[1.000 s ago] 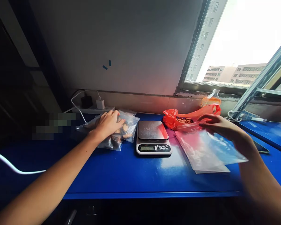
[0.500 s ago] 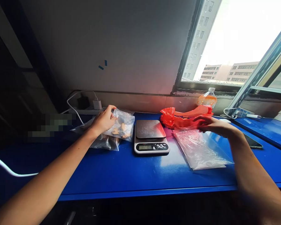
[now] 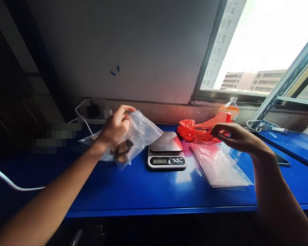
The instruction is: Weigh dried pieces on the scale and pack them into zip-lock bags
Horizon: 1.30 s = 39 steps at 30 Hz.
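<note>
My left hand (image 3: 115,131) is closed on a clear zip bag (image 3: 138,135) with small brown pieces in it, held up above the blue table (image 3: 133,191), left of a small digital scale (image 3: 166,152). My right hand (image 3: 233,136) hovers with curled fingers over the top edge of a stack of empty clear bags (image 3: 218,165) lying right of the scale. I cannot tell whether it grips a bag. Behind it sits a red plastic bag (image 3: 195,131) with brown contents.
More filled clear bags (image 3: 92,138) lie on the table behind my left hand. A power strip with a charger (image 3: 107,114) and white cable stands by the wall. An orange drink bottle (image 3: 229,109) is on the sill. A phone (image 3: 282,159) lies far right.
My left hand has lifted the filled clear bag off the pile and up above the table. My right hand has stayed over the empty bags, which settled flat.
</note>
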### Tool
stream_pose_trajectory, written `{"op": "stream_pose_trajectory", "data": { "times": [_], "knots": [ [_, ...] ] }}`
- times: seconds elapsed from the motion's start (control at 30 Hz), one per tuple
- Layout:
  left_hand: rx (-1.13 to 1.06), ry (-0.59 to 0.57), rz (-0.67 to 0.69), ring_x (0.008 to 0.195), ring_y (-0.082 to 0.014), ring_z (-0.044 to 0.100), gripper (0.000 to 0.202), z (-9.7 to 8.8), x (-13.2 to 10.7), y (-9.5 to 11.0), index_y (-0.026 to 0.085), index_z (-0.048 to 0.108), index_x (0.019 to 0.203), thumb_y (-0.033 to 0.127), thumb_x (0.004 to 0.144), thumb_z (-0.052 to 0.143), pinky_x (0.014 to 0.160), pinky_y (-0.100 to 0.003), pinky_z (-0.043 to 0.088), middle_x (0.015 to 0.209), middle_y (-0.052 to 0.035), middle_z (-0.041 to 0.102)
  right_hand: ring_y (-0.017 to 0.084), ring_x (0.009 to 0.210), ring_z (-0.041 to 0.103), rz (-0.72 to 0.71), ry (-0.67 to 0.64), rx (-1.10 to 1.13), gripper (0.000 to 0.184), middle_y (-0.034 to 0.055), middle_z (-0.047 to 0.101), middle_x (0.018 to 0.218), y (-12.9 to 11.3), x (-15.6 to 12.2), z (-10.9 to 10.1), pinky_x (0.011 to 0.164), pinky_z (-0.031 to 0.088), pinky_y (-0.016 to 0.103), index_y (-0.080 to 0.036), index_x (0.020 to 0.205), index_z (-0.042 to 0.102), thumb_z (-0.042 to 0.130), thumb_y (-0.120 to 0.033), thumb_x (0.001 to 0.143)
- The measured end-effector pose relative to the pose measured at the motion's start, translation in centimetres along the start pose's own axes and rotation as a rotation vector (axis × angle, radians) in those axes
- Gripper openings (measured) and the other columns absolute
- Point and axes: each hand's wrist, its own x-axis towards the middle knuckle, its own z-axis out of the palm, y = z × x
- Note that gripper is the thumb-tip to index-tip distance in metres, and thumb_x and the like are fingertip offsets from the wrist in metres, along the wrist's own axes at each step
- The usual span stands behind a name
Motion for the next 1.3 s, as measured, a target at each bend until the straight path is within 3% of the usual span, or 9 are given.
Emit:
{"op": "stream_pose_trajectory", "data": {
  "times": [0.1, 0.17, 0.33, 0.5, 0.67, 0.8, 1.13, 1.3],
  "knots": [
    [0.070, -0.029, 0.057, 0.054, -0.0116, 0.048, 0.039, 1.2, -1.3, 1.5, 0.020, 0.056, 0.109, 0.011, 0.076, 0.039, 0.047, -0.022, 0.037, 0.067, 0.0026, 0.051, 0.012, 0.069, 0.053, -0.247, -0.212, 0.131, 0.017, 0.0040, 0.062, 0.077, -4.7, 0.7, 1.7, 0.065, 0.042, 0.026, -0.016, 0.081, 0.060, 0.057, -0.032, 0.084],
    [0.135, -0.047, 0.133, 0.054, -0.0109, 0.048, 0.039, 2.0, -2.1, 2.0, 0.019, 0.056, 0.110, 0.010, 0.077, 0.038, 0.050, -0.022, 0.039, 0.067, 0.0031, 0.052, 0.011, 0.067, 0.051, -0.286, -0.248, 0.221, 0.021, 0.0022, 0.059, 0.075, -7.1, 1.5, 3.4, 0.060, 0.039, 0.025, -0.016, 0.078, 0.057, 0.059, -0.036, 0.083],
    [0.213, -0.153, 0.272, 0.054, -0.0095, 0.050, 0.040, 3.1, -3.3, 2.4, 0.018, 0.054, 0.115, 0.008, 0.080, 0.037, 0.055, -0.021, 0.041, 0.065, 0.0048, 0.053, 0.012, 0.074, 0.056, -0.137, -0.150, 0.747, 0.025, 0.0012, 0.059, 0.085, -9.4, 3.0, 7.9, 0.063, 0.043, 0.025, -0.020, 0.107, 0.044, 0.053, -0.028, 0.086],
    [0.247, -0.158, 0.331, 0.050, -0.0082, 0.048, 0.037, 3.1, -3.8, 2.8, 0.018, 0.054, 0.115, 0.008, 0.082, 0.038, 0.053, -0.020, 0.040, 0.066, 0.0049, 0.055, 0.007, 0.059, 0.042, -0.050, -0.123, 0.909, 0.026, -0.0053, 0.049, 0.071, -9.8, 1.4, 11.1, 0.053, 0.034, 0.021, -0.020, 0.102, 0.045, 0.056, -0.021, 0.079],
    [0.258, -0.190, 0.372, 0.050, -0.0080, 0.048, 0.035, 3.1, -4.0, 2.8, 0.019, 0.054, 0.115, 0.010, 0.085, 0.039, 0.054, -0.020, 0.040, 0.066, 0.0049, 0.055, 0.008, 0.063, 0.047, -0.044, -0.122, 1.051, 0.027, -0.0042, 0.053, 0.074, -10.5, 0.3, 11.0, 0.057, 0.035, 0.022, -0.020, 0.108, 0.046, 0.056, -0.022, 0.082],
    [0.288, -0.223, 0.380, 0.055, -0.0092, 0.051, 0.040, 3.2, -4.4, 3.0, 0.020, 0.052, 0.121, 0.009, 0.085, 0.039, 0.054, -0.020, 0.039, 0.068, 0.0037, 0.056, 0.008, 0.061, 0.045, -0.044, -0.126, 1.026, 0.023, -0.0042, 0.051, 0.070, -10.5, 0.4, 10.8, 0.056, 0.033, 0.022, -0.018, 0.106, 0.052, 0.056, -0.026, 0.085],
    [0.343, -0.244, 0.359, 0.056, -0.0099, 0.052, 0.045, 3.1, -4.6, 3.2, 0.023, 0.047, 0.129, 0.010, 0.087, 0.039, 0.053, -0.020, 0.038, 0.070, 0.0036, 0.057, 0.009, 0.068, 0.049, -0.051, -0.169, 1.148, 0.031, -0.0032, 0.054, 0.075, -10.2, 0.5, 11.2, 0.061, 0.037, 0.023, -0.021, 0.104, 0.058, 0.062, -0.014, 0.073],
    [0.413, -0.232, 0.412, 0.071, -0.0128, 0.059, 0.048, 3.7, -4.9, 3.0, 0.023, 0.047, 0.126, 0.005, 0.082, 0.040, 0.067, -0.026, 0.048, 0.094, -0.0015, 0.064, 0.008, 0.061, 0.043, -0.011, -0.146, 1.053, 0.034, -0.0050, 0.049, 0.073, -10.8, 0.2, 11.4, 0.055, 0.032, 0.022, -0.021, 0.107, 0.049, 0.061, -0.019, 0.075]
  ]
}}
